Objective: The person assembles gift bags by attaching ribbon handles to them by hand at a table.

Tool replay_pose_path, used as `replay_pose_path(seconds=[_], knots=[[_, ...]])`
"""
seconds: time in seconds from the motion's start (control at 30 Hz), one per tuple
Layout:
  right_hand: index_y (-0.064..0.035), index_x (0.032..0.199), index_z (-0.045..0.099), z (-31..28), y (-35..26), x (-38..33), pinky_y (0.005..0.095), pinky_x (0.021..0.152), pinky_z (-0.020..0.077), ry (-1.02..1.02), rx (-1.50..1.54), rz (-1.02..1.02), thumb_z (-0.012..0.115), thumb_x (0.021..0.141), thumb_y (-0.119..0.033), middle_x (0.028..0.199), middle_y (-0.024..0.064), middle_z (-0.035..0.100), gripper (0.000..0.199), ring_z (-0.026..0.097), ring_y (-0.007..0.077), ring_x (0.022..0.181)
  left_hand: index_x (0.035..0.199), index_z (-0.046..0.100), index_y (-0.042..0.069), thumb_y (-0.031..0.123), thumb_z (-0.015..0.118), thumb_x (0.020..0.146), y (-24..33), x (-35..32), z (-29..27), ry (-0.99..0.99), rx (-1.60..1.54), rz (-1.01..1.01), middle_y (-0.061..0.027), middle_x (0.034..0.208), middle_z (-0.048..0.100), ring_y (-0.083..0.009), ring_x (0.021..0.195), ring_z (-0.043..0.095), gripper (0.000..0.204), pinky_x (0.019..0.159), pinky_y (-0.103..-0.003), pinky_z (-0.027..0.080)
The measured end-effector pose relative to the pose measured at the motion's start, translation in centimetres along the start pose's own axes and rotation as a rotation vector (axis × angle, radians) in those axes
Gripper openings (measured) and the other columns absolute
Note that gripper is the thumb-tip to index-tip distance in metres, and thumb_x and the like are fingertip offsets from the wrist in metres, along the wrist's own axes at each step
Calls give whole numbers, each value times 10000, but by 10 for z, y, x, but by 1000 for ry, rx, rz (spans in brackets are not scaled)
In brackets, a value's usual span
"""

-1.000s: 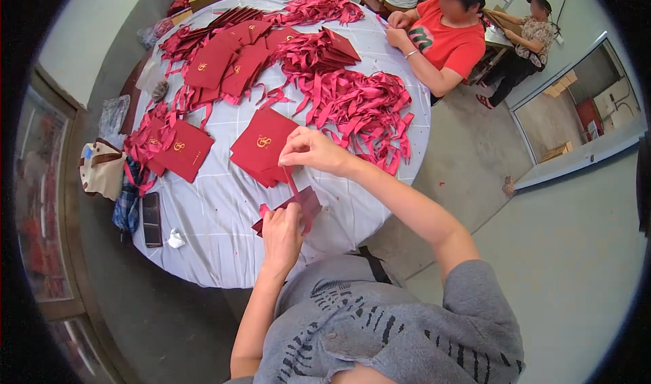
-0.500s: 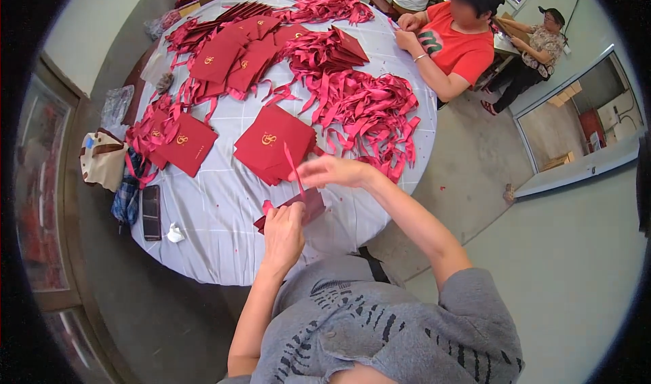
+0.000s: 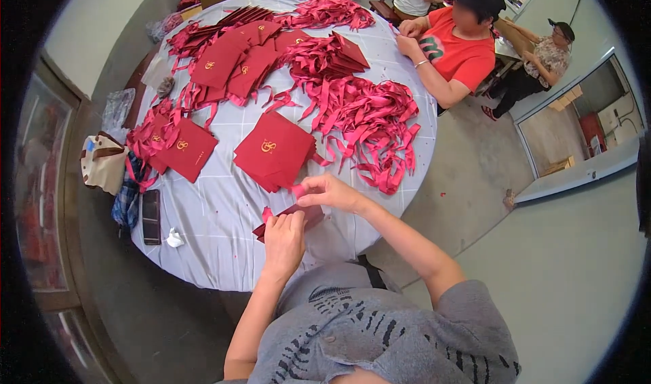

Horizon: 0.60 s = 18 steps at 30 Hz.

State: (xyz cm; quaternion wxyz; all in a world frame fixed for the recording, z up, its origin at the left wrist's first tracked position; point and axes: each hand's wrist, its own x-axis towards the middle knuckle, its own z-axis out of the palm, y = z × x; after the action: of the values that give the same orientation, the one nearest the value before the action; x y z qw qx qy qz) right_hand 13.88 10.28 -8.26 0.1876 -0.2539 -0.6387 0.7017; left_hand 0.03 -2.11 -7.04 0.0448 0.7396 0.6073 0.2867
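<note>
Plainly, the left hand (image 3: 283, 240) is clamped on a dark-red bag (image 3: 314, 216), which pokes out past it on both sides, farther to the right. Just beyond the bag's top edge, the right hand (image 3: 330, 193) has thumb and forefinger pinched together on a pink ribbon (image 3: 298, 191). Near those fingertips, a stack of red bags (image 3: 273, 151) lies on the white-covered desk (image 3: 210, 221), beside heaped ribbons (image 3: 376, 123).
</note>
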Motion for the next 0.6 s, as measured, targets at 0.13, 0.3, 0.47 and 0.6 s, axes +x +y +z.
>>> replay_pose_path(seconds=[0.13,0.3,0.47,0.6], knots=[[-29,871,598,24,8,0,209,689,428,125,166,-58,616,842,-128,809,-32,587,105,514,33,758,851,523,28,39,546,728,-3,1,4,33,44,37,-79,680,512,-227,649,514,126,636,-350,364],[-22,979,552,39,22,-11,226,728,446,272,14,-129,538,895,-112,871,10,605,124,555,66,822,883,530,25,35,537,688,-4,-6,6,35,66,41,-81,707,510,-227,690,517,196,632,-357,367],[-17,930,523,42,29,-11,209,668,422,482,-20,-168,514,910,-125,767,-12,540,109,510,55,724,981,554,-2,-94,491,691,-6,-3,-18,227,-350,-37,-174,903,583,-342,826,542,311,767,-395,420],[-20,879,503,39,16,-18,204,621,407,509,-79,-152,512,913,-123,723,-20,522,108,491,38,685,913,569,-6,38,489,863,-33,-17,-42,299,-236,-484,-173,833,581,-337,787,549,104,714,-395,430]])
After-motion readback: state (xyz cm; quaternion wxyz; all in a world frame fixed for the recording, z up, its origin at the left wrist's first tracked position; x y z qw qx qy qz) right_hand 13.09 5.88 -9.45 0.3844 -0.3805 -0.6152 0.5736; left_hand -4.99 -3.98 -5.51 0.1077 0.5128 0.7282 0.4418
